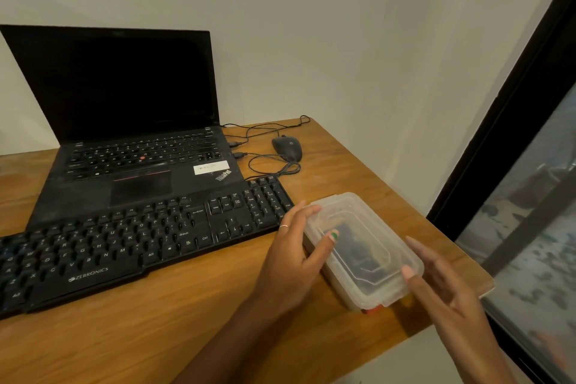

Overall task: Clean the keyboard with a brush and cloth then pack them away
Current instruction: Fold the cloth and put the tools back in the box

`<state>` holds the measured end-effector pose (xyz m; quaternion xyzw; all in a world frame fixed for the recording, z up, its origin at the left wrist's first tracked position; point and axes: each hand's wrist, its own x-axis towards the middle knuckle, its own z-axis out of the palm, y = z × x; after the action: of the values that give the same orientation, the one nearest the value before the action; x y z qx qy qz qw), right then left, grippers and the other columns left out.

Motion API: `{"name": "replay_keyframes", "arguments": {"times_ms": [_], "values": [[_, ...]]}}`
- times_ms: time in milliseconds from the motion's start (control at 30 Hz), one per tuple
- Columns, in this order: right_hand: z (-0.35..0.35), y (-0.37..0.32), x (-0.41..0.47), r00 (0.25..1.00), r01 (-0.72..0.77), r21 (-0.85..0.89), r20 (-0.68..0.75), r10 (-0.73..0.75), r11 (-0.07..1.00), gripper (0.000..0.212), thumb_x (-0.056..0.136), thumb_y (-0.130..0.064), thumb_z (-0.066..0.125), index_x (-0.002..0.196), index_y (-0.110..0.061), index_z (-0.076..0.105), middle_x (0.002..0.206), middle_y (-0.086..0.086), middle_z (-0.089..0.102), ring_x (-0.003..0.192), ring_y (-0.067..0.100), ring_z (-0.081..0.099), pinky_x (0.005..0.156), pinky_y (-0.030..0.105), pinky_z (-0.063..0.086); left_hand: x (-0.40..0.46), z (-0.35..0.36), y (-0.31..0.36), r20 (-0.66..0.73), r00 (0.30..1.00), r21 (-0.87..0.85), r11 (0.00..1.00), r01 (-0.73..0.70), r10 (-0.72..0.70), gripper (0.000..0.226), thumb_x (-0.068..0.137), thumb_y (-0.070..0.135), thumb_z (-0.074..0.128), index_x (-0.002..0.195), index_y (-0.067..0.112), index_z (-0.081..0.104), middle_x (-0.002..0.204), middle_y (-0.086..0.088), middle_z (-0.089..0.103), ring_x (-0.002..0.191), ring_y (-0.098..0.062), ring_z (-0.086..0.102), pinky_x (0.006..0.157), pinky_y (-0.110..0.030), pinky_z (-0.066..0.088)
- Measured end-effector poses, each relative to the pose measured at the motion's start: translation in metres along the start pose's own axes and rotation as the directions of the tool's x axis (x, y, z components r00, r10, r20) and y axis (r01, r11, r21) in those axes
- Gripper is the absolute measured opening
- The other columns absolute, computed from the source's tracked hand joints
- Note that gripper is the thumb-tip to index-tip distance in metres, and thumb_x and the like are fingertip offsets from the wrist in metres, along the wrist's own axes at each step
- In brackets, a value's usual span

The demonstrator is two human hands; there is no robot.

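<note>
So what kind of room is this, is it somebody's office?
Probably a home desk or small study corner. A wooden desk stands against a plain wall, and on it are an open laptop, a separate black keyboard and a wired mouse.

Bare forearms, thin ring on left hand (291, 262), thumbnail seemingly painted green and orange
</note>
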<state>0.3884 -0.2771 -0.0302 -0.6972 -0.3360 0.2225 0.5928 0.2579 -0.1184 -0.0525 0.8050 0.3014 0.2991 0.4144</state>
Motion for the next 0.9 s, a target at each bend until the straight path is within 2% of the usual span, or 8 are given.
{"name": "replay_keyframes", "arguments": {"times_ms": [133,267,400,500,567,633,767,900], "values": [[0.009,0.002,-0.002,1.0,0.016,0.009,0.001,-0.016,1.0,0.05,0.073,-0.04,0.058,0.121,-0.046,0.046,0.122,-0.028,0.049,0.111,-0.006,0.049,0.08,0.013,0.045,0.006,0.005,0.0,-0.078,0.996,-0.138,0.99,0.04,-0.051,0.037,0.095,0.038,0.052,0.132,0.037,0.048,0.139,0.013,0.042,0.128,-0.007,0.044,0.106,-0.039,0.044],[0.018,0.007,0.003,0.996,0.081,-0.125,-0.037,-0.086,0.989,0.052,0.075,-0.05,0.048,0.127,-0.042,0.043,0.132,-0.02,0.045,0.118,-0.007,0.042,0.094,0.019,0.041,0.012,0.005,0.001,-0.082,0.993,-0.134,0.988,0.076,-0.088,0.046,0.099,0.026,0.053,0.143,0.03,0.04,0.139,0.007,0.044,0.122,-0.007,0.048,0.102,-0.033,0.047],[0.021,0.012,0.007,0.987,0.129,-0.278,-0.061,-0.152,0.952,0.052,0.087,-0.059,0.038,0.133,-0.034,0.044,0.135,-0.015,0.044,0.114,-0.011,0.04,0.086,0.009,0.035,0.015,0.0,0.006,-0.06,0.998,0.116,0.992,0.042,-0.035,0.047,0.1,0.034,0.047,0.145,0.028,0.038,0.145,0.008,0.038,0.128,-0.004,0.035,0.102,-0.02,0.033],[0.018,0.018,0.009,0.978,0.147,-0.444,-0.067,-0.197,0.884,0.07,0.081,-0.074,0.023,0.133,-0.034,0.046,0.136,-0.012,0.047,0.124,0.004,0.041,0.102,0.033,0.04,0.02,-0.007,0.011,-0.067,0.997,0.376,0.926,-0.013,0.041,0.047,0.1,0.038,0.043,0.145,0.026,0.04,0.15,0.009,0.034,0.138,-0.007,0.022,0.112,-0.026,0.023],[0.016,0.019,0.01,0.973,0.147,-0.511,-0.077,-0.216,0.847,0.073,0.08,-0.075,0.017,0.132,-0.035,0.047,0.135,-0.012,0.048,0.124,0.008,0.043,0.103,0.045,0.04,0.022,-0.009,0.016,-0.004,0.991,0.496,0.861,-0.114,0.134,0.046,0.101,0.039,0.039,0.146,0.026,0.04,0.156,0.01,0.029,0.145,-0.01,0.014,0.121,-0.035,0.0],[0.015,0.017,0.011,0.97,0.16,-0.54,-0.07,-0.234,0.826,0.072,0.081,-0.074,0.015,0.131,-0.035,0.049,0.134,-0.012,0.05,0.124,0.009,0.043,0.102,0.047,0.041,0.022,-0.006,0.024,0.135,0.962,0.521,0.809,-0.272,0.237,0.047,0.1,0.039,0.033,0.145,0.028,0.042,0.156,0.012,0.03,0.147,-0.008,0.011,0.115,-0.036,-0.022],[0.015,0.013,0.011,0.972,0.167,-0.55,-0.047,-0.23,0.818,0.062,0.085,-0.067,0.019,0.131,-0.037,0.049,0.134,-0.013,0.05,0.124,0.006,0.042,0.103,0.039,0.039,0.019,0.005,0.036,0.384,0.874,0.405,0.797,-0.448,0.296,0.054,0.094,0.033,0.028,0.145,0.027,0.045,0.152,0.011,0.039,0.145,-0.006,0.021,0.117,-0.031,-0.018],[0.02,0.005,0.005,0.997,0.058,-0.38,-0.027,-0.074,0.923,0.051,0.09,-0.062,0.031,0.138,-0.044,0.029,0.133,-0.022,0.038,0.111,-0.01,0.041,0.083,0.01,0.037,0.021,0.005,0.033,0.426,0.869,0.448,0.776,-0.445,0.253,0.06,0.092,0.04,0.022,0.15,0.033,0.033,0.157,0.015,0.027,0.147,-0.006,0.013,0.115,-0.025,-0.005]]}}
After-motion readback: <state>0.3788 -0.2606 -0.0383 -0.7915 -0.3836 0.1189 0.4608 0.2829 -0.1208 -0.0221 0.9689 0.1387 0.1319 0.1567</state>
